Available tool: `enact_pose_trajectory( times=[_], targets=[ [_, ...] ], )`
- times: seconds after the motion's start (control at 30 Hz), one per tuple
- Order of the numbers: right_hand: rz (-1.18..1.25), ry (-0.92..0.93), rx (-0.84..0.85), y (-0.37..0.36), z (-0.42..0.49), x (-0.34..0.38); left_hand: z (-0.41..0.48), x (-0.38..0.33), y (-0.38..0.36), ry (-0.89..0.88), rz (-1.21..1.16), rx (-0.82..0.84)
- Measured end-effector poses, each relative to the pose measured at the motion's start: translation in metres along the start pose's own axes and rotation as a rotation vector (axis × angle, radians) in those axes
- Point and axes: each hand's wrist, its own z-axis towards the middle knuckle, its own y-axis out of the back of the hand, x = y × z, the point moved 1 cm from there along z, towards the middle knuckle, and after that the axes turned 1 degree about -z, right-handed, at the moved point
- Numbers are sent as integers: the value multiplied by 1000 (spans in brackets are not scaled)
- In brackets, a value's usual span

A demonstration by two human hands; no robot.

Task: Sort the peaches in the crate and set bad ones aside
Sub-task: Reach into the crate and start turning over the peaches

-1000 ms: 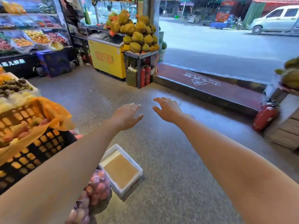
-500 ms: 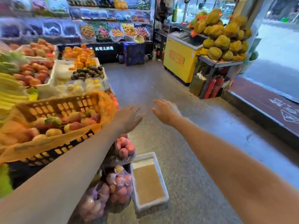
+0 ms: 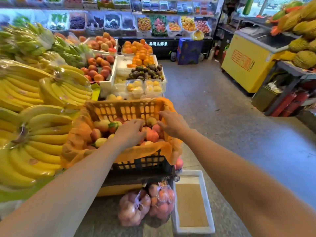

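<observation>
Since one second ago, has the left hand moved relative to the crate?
Yes. The left hand was out over the floor, to the right of the crate; now it lies on the peaches inside it.

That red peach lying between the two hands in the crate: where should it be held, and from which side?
Probably from straight above. The red peach lies on top of the pile, its rounded upper half exposed, with other peaches packed against its sides and the crate wall behind. Cup the crown with spread fingertips and lift upward. The right hand is nearest; the left hand rests on fruit beside it.
</observation>
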Motion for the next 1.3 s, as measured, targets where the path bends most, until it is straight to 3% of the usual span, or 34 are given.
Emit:
enact_pose_trajectory(
  times=[0.6, 0.87, 1.0, 1.13, 1.3],
  targets=[
    [-43, 49, 282, -81, 140, 35, 91, 128, -24, 111, 1, 145],
    [-70, 26, 429, -109, 167, 44, 117, 167, -30, 55, 104, 244],
    [-112, -23, 476, -117, 176, 50, 126, 183, -37, -54, 150, 266],
    [-90, -96, 442, -123, 177, 51, 132, 196, -41, -163, 172, 231],
    [130, -213, 241, -121, 164, 45, 139, 203, -38, -233, 110, 254]
  ],
)
